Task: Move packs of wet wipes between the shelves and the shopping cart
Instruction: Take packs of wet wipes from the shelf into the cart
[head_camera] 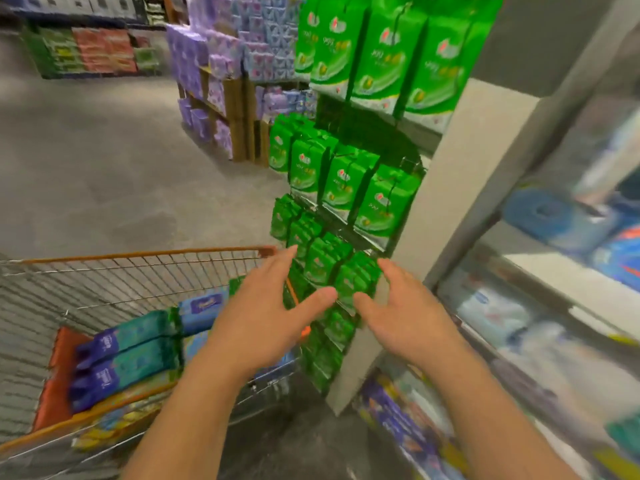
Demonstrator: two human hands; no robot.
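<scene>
Both hands' grips (266,313) (405,313) (spread wide, holding nothing) flank green packs (349,282).

We stand in a shop, in a supermarket aisle. Beside us a wire shopping cart (138,271) with an orange rim holds several packs of goods. Ahead, rows of identical green packs (377,202) hang on a display rack at the end of a shelf unit (446,216). To the right, shelves carry more packaged stock. Farther off, purple packs (207,64) are stacked high on the grey floor (104,161).
</scene>
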